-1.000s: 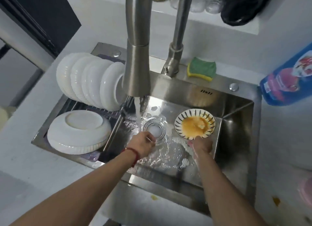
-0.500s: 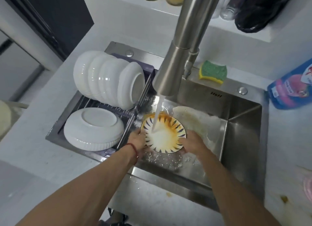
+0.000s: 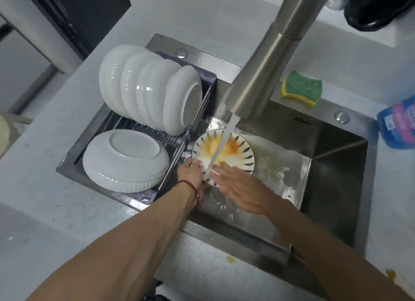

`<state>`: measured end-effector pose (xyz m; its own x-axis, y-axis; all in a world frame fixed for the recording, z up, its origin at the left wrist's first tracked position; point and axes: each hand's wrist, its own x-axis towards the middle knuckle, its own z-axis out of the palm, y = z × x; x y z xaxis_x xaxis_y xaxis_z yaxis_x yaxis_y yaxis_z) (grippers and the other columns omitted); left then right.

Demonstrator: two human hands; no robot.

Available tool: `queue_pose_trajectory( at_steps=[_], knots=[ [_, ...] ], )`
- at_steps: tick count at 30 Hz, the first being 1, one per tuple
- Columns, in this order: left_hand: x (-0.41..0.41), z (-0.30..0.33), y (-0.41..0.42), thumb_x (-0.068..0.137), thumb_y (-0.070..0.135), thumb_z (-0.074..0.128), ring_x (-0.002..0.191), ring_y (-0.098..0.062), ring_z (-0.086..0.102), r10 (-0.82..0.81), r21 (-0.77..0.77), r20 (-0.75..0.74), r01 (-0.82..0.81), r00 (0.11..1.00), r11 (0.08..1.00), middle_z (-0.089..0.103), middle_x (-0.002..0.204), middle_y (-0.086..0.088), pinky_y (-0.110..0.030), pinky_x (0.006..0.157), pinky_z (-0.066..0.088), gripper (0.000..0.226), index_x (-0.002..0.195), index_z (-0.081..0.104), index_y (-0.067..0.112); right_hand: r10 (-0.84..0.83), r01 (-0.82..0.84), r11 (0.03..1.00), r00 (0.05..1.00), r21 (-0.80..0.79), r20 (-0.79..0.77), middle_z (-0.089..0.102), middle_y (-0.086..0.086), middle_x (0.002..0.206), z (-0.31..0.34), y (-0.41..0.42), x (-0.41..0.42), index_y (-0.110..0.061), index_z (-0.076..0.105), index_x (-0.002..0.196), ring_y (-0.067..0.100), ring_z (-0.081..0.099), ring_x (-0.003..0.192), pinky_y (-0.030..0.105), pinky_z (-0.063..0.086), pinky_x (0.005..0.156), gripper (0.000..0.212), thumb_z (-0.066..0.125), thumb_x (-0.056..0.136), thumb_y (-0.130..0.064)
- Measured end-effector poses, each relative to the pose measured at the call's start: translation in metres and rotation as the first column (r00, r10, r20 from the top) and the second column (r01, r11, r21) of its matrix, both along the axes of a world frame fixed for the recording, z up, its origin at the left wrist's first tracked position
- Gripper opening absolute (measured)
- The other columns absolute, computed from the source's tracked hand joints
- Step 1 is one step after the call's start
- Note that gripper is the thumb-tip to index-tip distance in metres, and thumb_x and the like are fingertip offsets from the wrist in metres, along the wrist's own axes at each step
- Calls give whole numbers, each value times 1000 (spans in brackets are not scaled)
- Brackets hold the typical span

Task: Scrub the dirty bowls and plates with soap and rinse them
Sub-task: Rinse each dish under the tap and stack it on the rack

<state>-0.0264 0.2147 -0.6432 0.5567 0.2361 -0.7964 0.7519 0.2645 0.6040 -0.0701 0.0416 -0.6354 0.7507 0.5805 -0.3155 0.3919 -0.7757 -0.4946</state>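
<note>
A small patterned plate (image 3: 240, 150) with orange sauce stains sits tilted under the running stream from the steel faucet (image 3: 260, 76), inside the steel sink (image 3: 332, 166). My left hand (image 3: 190, 171), a red string at its wrist, grips the plate's near-left rim. My right hand (image 3: 238, 186) lies flat with straight fingers on the plate's near inner face, in the water. A green and yellow sponge (image 3: 302, 87) lies on the sink's back ledge. A blue soap bottle (image 3: 397, 125) lies at the right edge.
A drying rack (image 3: 197, 112) on the sink's left side holds several white bowls on edge (image 3: 148, 87) and an upturned white bowl stack (image 3: 125, 159). Grey counter surrounds the sink, with orange spots (image 3: 390, 273) at the near right. A black bag (image 3: 377, 6) sits on the back shelf.
The plate has stayed under the stream. My right hand left the plate's right rim and now lies flat on its inner face. Some sauce has washed off.
</note>
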Motion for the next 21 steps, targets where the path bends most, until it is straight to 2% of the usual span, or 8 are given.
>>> queue_pose_trajectory(
  at_steps=[3,5,7,10,13,15,17,21],
  knots=[
    [-10,1,-7,108,20,53,84,-28,72,-18,-26,3,18,1000,1000,76,95,-11,-51,86,62,21,101,72,18,-230,252,921,967,-296,108,-5,3,171,-11,-10,15,-19,3,164,21,-14,157,47,5,129,64,10,109,-51],
    [-13,2,-9,109,16,52,74,-25,71,-3,-54,-16,2,1000,999,74,88,-10,-44,74,63,20,115,70,11,-297,315,905,949,-286,108,-14,7,169,-12,27,39,-18,-3,162,27,-20,154,54,0,127,67,9,108,-53],
    [-9,0,-3,108,13,51,77,-22,73,43,-81,-33,-45,999,996,75,94,-11,-41,75,63,29,135,63,8,-245,242,963,970,-117,-8,-18,0,168,-10,59,41,-32,-9,161,25,-17,155,51,-5,127,59,22,111,-42],
    [0,-5,7,108,17,51,96,-24,71,64,-35,-48,-66,997,997,75,107,-12,-45,93,59,30,136,63,17,-81,94,992,987,87,-141,9,-11,171,-1,33,7,-38,7,163,13,4,157,37,4,129,53,24,113,-41],
    [-5,-8,6,107,14,52,87,-25,69,-4,54,-11,5,1000,999,75,105,-11,-40,86,61,27,127,69,16,-84,82,994,996,-65,-27,9,-8,170,-8,-17,-7,-24,20,163,10,-4,157,18,-9,123,53,21,113,-40],
    [-9,-11,-4,107,13,54,84,-25,69,-18,39,-28,19,999,999,75,100,-10,-40,84,62,24,124,71,14,-181,196,947,980,-255,81,10,5,171,-15,-10,13,-14,21,162,22,-2,158,33,-5,128,63,11,109,-46],
    [-8,-6,-12,105,4,53,80,-27,69,43,-57,-62,-47,997,997,74,93,-15,-45,81,60,22,116,72,8,-281,288,910,957,-297,67,6,11,171,-23,23,39,-18,27,160,28,-6,158,50,2,128,63,12,108,-49],
    [7,-5,-2,103,-1,50,86,-28,71,129,-60,-109,-136,986,989,74,97,-15,-44,88,61,24,113,69,11,-68,73,997,985,26,-158,49,13,152,-11,49,33,-23,36,155,18,38,142,38,13,127,49,27,111,-41]
  ],
)
